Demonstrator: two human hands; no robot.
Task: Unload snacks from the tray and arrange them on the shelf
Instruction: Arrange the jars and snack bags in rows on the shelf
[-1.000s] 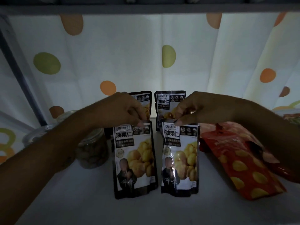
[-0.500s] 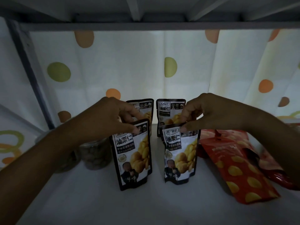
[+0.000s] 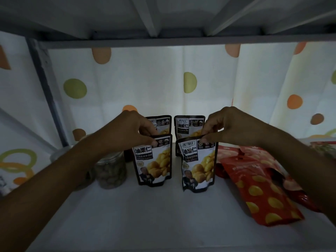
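Observation:
Two black-and-white chestnut pouches stand upright side by side on the white shelf (image 3: 163,220). My left hand (image 3: 131,131) pinches the top edge of the left front pouch (image 3: 154,164). My right hand (image 3: 225,126) pinches the top edge of the right front pouch (image 3: 199,166). Directly behind them stand two more pouches of the same kind, the left back pouch (image 3: 162,124) and the right back pouch (image 3: 187,127), partly hidden by my fingers. The tray is out of view.
A clear jar of nuts (image 3: 111,171) stands left of the pouches, with another container behind my left forearm. A red bag with yellow spots (image 3: 261,186) lies flat at the right over more red packaging. A dotted curtain (image 3: 163,84) backs the shelf; another shelf board (image 3: 163,20) hangs overhead.
Both hands have pushed the two front pouches farther back on the shelf, closer to the back pair. The view has tilted up, showing more of the upper shelf.

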